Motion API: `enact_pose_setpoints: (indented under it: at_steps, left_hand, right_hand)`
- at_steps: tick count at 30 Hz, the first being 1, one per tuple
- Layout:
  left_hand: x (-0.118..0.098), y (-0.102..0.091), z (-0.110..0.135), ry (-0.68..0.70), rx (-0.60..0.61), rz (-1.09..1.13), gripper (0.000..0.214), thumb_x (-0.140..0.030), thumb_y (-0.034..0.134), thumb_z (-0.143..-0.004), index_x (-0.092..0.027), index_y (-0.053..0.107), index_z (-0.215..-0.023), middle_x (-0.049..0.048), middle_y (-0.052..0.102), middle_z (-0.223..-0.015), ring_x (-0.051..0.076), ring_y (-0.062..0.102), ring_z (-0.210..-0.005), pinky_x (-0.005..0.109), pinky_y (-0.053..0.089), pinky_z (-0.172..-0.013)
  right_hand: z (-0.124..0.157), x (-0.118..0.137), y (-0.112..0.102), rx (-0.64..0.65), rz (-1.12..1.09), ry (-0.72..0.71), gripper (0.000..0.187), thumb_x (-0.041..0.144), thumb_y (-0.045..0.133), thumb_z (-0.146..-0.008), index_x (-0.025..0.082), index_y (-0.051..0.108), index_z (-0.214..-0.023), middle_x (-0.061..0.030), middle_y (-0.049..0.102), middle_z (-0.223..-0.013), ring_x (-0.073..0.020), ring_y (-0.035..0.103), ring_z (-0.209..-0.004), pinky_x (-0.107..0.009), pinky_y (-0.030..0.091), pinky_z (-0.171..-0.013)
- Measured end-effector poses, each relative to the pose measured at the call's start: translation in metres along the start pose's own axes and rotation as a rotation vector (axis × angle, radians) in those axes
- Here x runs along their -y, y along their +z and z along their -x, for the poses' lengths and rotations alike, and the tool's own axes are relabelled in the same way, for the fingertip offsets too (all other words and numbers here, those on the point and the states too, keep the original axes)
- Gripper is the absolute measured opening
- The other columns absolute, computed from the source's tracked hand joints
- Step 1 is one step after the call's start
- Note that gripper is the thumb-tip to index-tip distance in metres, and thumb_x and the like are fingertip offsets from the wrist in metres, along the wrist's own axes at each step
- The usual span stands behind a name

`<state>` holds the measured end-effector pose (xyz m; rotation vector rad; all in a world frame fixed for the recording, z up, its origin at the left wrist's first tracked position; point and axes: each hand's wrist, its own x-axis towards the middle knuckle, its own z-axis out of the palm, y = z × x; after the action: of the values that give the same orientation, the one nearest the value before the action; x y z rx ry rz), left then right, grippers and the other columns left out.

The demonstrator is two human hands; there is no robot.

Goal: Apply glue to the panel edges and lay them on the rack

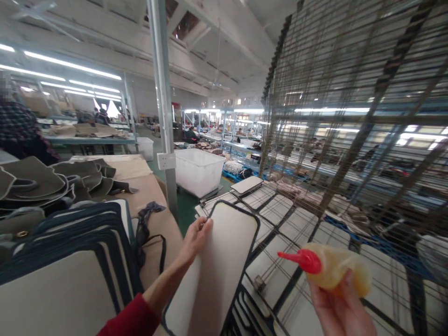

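Observation:
My left hand grips the upper left edge of a long off-white panel with rounded corners and a dark border. The panel is tilted up, its lower end running out of view. In my right hand is a squeeze bottle of yellowish liquid, lying on its side with its red nozzle pointing left. Beneath the bottle, several similar pale panels lie on a wire rack.
Stacked dark-edged panels and grey-green cut pieces fill the brown table at left. A metal post and white bin stand ahead. Raised wire racks tower at right. A person in a checked top is far left.

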<state>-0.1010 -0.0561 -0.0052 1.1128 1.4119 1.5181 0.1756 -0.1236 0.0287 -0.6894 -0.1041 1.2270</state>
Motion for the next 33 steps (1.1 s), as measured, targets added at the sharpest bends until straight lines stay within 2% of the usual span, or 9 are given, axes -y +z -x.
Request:
enact_pose_setpoints:
  at_steps: [4,7,10,13,21,23,26,29,33]
  left_hand:
    - [0.003,-0.003,-0.003,-0.211,0.177,0.186,0.056,-0.067,0.072,-0.05,-0.016,0.053,-0.064,-0.0031,0.054,-0.051,0.009,0.044,-0.045,0.02,0.032,-0.046]
    - [0.008,-0.009,-0.002,-0.323,0.272,0.258,0.059,-0.064,0.078,-0.046,-0.014,0.06,-0.07,0.0012,0.062,-0.057,0.012,0.053,-0.051,0.022,0.039,-0.051]
    - [0.015,-0.015,0.002,-0.388,0.334,0.29,0.055,-0.06,0.079,-0.053,-0.013,0.064,-0.077,0.0043,0.069,-0.067,0.015,0.06,-0.06,0.023,0.044,-0.058]
    - [0.019,-0.019,0.009,-0.405,0.366,0.314,0.052,-0.057,0.08,-0.057,-0.013,0.067,-0.082,0.0063,0.072,-0.075,0.016,0.062,-0.065,0.024,0.046,-0.061]
    - [0.022,-0.018,0.029,-0.444,0.415,0.371,0.048,-0.052,0.082,-0.057,-0.013,0.066,-0.081,0.0052,0.071,-0.074,0.015,0.061,-0.062,0.024,0.046,-0.059]
    - [0.027,-0.02,0.037,-0.481,0.453,0.375,0.048,-0.053,0.08,-0.059,-0.013,0.066,-0.082,0.0063,0.072,-0.077,0.016,0.062,-0.064,0.024,0.046,-0.061]
    - [0.038,-0.027,0.045,-0.491,0.478,0.343,0.048,-0.056,0.076,-0.064,-0.013,0.066,-0.084,0.0068,0.072,-0.078,0.017,0.063,-0.066,0.025,0.046,-0.061]
    - [0.046,-0.033,0.051,-0.457,0.45,0.254,0.049,-0.06,0.072,-0.067,-0.013,0.065,-0.078,0.0052,0.069,-0.07,0.015,0.059,-0.058,0.023,0.042,-0.055]
    - [0.042,-0.034,0.058,-0.392,0.336,0.272,0.047,-0.059,0.07,-0.069,-0.015,0.064,-0.082,0.0032,0.068,-0.074,0.015,0.059,-0.063,0.023,0.045,-0.059]
  right_hand:
    - [-0.004,0.009,0.024,-0.004,0.033,-0.132,0.031,0.034,0.076,-0.076,0.02,0.069,-0.104,-0.0037,0.07,-0.107,-0.0145,0.069,-0.08,-0.02,0.059,-0.066]
    - [-0.017,0.018,0.033,0.129,0.054,-0.283,0.046,0.032,0.085,-0.064,0.022,0.068,-0.105,-0.0008,0.068,-0.111,-0.0147,0.068,-0.087,-0.022,0.059,-0.07]
    - [-0.032,0.028,0.037,0.213,0.086,-0.393,0.061,0.034,0.092,-0.049,0.023,0.068,-0.104,0.0011,0.067,-0.113,-0.0146,0.065,-0.094,-0.022,0.058,-0.076]
    - [-0.043,0.032,0.039,0.24,0.118,-0.454,0.06,0.034,0.094,-0.043,0.024,0.07,-0.097,0.0025,0.069,-0.106,-0.0125,0.064,-0.094,-0.018,0.057,-0.077]
    - [-0.051,0.029,0.038,0.363,0.261,-0.505,0.052,0.038,0.092,-0.045,0.025,0.071,-0.091,0.0002,0.07,-0.1,-0.0132,0.064,-0.09,-0.021,0.055,-0.077]
    - [-0.049,0.028,0.038,0.366,0.292,-0.499,0.052,0.04,0.092,-0.044,0.025,0.071,-0.089,-0.0002,0.07,-0.1,-0.0141,0.064,-0.09,-0.024,0.055,-0.081]
    - [-0.044,0.028,0.037,0.366,0.334,-0.482,0.056,0.044,0.092,-0.042,0.026,0.07,-0.091,-0.0007,0.07,-0.099,-0.0177,0.064,-0.093,-0.034,0.05,-0.093]
    - [-0.039,0.028,0.037,0.38,0.355,-0.482,0.061,0.047,0.091,-0.042,0.027,0.07,-0.096,-0.0018,0.07,-0.099,-0.022,0.065,-0.095,-0.043,0.043,-0.101]
    - [-0.036,0.03,0.043,0.396,0.356,-0.466,0.066,0.046,0.09,-0.044,0.025,0.069,-0.102,-0.0031,0.07,-0.102,-0.0223,0.064,-0.099,-0.04,0.045,-0.1]
